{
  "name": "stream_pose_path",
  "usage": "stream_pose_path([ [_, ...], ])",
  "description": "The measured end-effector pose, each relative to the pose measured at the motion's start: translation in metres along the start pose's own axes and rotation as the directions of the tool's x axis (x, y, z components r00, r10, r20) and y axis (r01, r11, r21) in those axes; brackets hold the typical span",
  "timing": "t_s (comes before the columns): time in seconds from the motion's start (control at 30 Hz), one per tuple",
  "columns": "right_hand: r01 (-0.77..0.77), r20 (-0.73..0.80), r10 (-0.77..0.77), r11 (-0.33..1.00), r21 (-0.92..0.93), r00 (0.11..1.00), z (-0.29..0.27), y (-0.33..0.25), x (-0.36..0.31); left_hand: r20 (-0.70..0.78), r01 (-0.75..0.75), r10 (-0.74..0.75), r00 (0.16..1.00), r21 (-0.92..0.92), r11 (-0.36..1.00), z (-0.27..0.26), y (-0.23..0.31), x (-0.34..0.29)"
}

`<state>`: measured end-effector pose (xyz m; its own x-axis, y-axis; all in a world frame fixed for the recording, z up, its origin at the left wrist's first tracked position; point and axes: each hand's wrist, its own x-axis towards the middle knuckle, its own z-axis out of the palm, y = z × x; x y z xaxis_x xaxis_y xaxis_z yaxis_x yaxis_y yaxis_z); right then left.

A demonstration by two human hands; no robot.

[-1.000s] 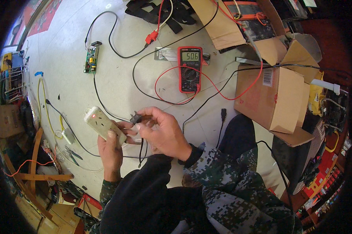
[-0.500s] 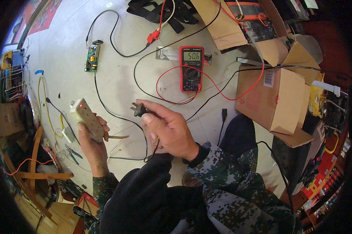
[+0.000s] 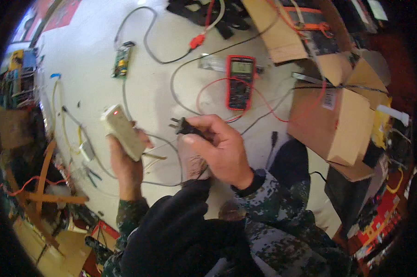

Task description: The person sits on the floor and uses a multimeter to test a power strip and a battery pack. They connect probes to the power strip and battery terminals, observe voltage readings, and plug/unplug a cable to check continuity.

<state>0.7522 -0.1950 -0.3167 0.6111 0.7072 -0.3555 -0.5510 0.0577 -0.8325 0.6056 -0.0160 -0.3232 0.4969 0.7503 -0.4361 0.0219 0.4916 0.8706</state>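
Note:
A white power strip (image 3: 122, 131) with a small lit red light is gripped in my left hand (image 3: 124, 167), its socket face turned partly toward the right. Between the thumb and fingers of my right hand (image 3: 221, 148) is a black power plug (image 3: 188, 129), its prongs pointing left toward the strip but apart from it. A dark cord (image 3: 164, 184) loops below both hands. Farther off lies a green circuit board (image 3: 122, 60) with wires at both ends. To its right on the floor rests a red multimeter (image 3: 240, 82); its display is blurred.
Red clips (image 3: 197, 41) join wires near a black strap (image 3: 217, 16). An opened cardboard box (image 3: 314, 120) stands at the right. Pliers (image 3: 93, 176) and a small white adapter (image 3: 86, 151) lie left of my hands. Another black cord end (image 3: 274, 137) lies by my leg.
The whole view has shifted, so the floor items appear farther right and slightly lower. Both hands keep their holds; the plug and power strip remain apart. The picture has become blurrier.

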Motion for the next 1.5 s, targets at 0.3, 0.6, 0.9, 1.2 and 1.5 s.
stream_pose_path([
  [0.3, -0.006, 0.023, 0.010, 0.986, -0.168, 1.000, 0.013, 0.013, -0.001, 0.227, -0.022, 0.002, 0.974, 0.085, 0.996, 0.004, 0.001, -0.002],
  [0.6, 0.042, 0.087, -0.012, 0.938, -0.345, 0.996, 0.017, 0.016, 0.000, 0.167, 0.021, -0.032, 0.985, 0.068, 0.997, 0.003, -0.012, -0.009],
  [0.9, 0.032, 0.095, -0.001, 0.944, -0.329, 0.995, 0.019, 0.011, 0.001, 0.271, 0.029, -0.058, 0.961, 0.109, 0.994, 0.002, -0.010, -0.009],
  [1.2, 0.044, 0.090, -0.017, 0.952, -0.302, 0.996, 0.021, 0.011, 0.001, 0.260, 0.017, -0.053, 0.964, 0.139, 0.990, 0.006, -0.008, -0.011],
  [1.5, 0.050, 0.096, -0.021, 0.951, -0.305, 0.995, 0.021, 0.009, 0.000, 0.262, 0.003, -0.042, 0.964, 0.149, 0.989, 0.009, -0.006, -0.011],
])
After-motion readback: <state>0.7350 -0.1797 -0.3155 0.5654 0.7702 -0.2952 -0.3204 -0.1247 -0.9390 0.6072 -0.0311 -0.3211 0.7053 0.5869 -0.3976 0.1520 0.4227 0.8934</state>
